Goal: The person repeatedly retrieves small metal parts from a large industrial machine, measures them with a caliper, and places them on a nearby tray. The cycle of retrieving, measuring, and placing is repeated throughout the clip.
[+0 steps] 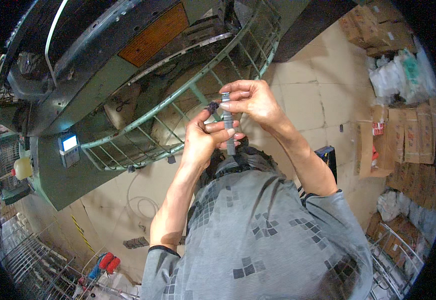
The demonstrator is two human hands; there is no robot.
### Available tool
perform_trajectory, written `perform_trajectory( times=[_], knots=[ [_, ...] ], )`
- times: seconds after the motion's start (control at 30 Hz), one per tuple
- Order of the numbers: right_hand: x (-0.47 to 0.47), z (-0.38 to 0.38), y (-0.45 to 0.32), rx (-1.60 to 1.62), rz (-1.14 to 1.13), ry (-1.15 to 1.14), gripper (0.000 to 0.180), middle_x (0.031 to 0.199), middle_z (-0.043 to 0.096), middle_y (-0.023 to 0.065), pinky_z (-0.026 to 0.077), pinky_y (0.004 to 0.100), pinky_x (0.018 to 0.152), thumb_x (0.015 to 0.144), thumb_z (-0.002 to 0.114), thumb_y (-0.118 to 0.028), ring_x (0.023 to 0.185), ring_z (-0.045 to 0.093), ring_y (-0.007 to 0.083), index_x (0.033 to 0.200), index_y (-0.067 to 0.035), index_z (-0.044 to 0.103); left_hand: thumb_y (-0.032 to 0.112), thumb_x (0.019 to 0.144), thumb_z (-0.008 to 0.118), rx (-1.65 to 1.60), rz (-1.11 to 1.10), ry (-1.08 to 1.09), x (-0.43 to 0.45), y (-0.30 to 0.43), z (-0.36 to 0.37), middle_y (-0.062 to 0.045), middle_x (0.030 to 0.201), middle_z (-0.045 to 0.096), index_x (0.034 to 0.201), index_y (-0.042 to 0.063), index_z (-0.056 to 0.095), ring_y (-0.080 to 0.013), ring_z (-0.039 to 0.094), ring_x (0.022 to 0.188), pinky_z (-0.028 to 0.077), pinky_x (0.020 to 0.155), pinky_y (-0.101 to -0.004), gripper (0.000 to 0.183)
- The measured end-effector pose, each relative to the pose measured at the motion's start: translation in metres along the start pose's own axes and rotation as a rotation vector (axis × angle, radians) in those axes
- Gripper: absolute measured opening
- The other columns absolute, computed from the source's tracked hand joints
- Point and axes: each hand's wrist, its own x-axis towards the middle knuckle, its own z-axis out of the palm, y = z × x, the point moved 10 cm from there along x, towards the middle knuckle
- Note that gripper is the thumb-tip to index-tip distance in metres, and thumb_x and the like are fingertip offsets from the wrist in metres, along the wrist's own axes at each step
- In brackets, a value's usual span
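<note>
Both hands meet before my chest around a slim grey ribbed rod [228,120], made up of short segments and held nearly upright in the picture. My left hand [206,137] has its thumb and fingers around the lower part. A small dark clump [213,107], perhaps fibre or thread, rests at its raised index fingertip. My right hand [251,101] pinches the upper part between thumb and fingers. What the rod is made of cannot be told.
A curved green metal railing [158,116] runs before me along a large green machine [90,90]. A small lit display unit [69,150] is fixed at its left. Cardboard boxes [409,135] and plastic bags [392,77] stand at right. A wire rack [40,262] is at lower left.
</note>
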Motion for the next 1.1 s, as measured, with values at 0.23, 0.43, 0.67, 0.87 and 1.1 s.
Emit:
perform_trajectory(
  times=[0.23, 0.43, 0.67, 0.87, 1.1],
  knots=[
    [0.002, 0.003, 0.004, -0.033, 0.052, -0.007, 0.039, 0.088, 0.075, 0.0052, 0.055, 0.0258, 0.071, 0.082, 0.083, -0.003, 0.078, 0.065, 0.0079, 0.118, 0.006, 0.070, -0.008, 0.085, 0.075, 0.014, -0.037, 0.027, 0.001, -0.007, -0.008, -0.019, 0.111, 0.076, 0.143, 0.004, 0.049, -0.0289, 0.078, 0.089, 0.059, 0.056, -0.0257, 0.065],
    [0.003, 0.006, 0.013, -0.021, 0.127, -0.059, 0.044, 0.091, 0.075, 0.0073, 0.055, 0.0273, 0.077, 0.083, 0.083, -0.006, 0.083, 0.068, 0.0103, 0.123, 0.007, 0.067, -0.010, 0.087, 0.072, 0.007, -0.035, -0.001, 0.001, -0.004, -0.008, -0.024, 0.113, 0.073, 0.140, -0.006, 0.047, -0.0351, 0.077, 0.092, 0.068, 0.076, -0.0422, 0.059],
    [0.005, 0.004, 0.023, 0.023, 0.169, -0.067, 0.041, 0.094, 0.076, 0.0080, 0.056, 0.0280, 0.078, 0.084, 0.082, -0.006, 0.086, 0.069, 0.0120, 0.121, 0.006, 0.068, -0.010, 0.087, 0.072, 0.017, -0.032, 0.014, 0.003, -0.008, -0.010, -0.024, 0.111, 0.073, 0.140, -0.006, 0.046, -0.0350, 0.076, 0.091, 0.067, 0.075, -0.0418, 0.058],
    [0.012, 0.008, 0.028, -0.060, 0.104, -0.102, 0.039, 0.096, 0.077, 0.0076, 0.056, 0.0287, 0.082, 0.084, 0.082, -0.006, 0.088, 0.070, 0.0120, 0.119, 0.005, 0.069, -0.010, 0.089, 0.071, 0.008, -0.043, 0.047, 0.004, -0.012, -0.016, -0.026, 0.111, 0.073, 0.143, -0.006, 0.039, -0.0352, 0.077, 0.089, 0.067, 0.072, -0.0417, 0.063],
    [0.019, 0.023, 0.034, -0.012, 0.104, -0.105, 0.038, 0.088, 0.075, 0.0052, 0.056, 0.0281, 0.077, 0.081, 0.085, -0.006, 0.081, 0.068, 0.0110, 0.115, 0.005, 0.071, -0.010, 0.088, 0.070, 0.007, -0.035, 0.071, -0.001, -0.013, -0.029, -0.028, 0.112, 0.072, 0.141, -0.006, 0.040, -0.0372, 0.076, 0.090, 0.068, 0.075, -0.0438, 0.061]
  ],
)
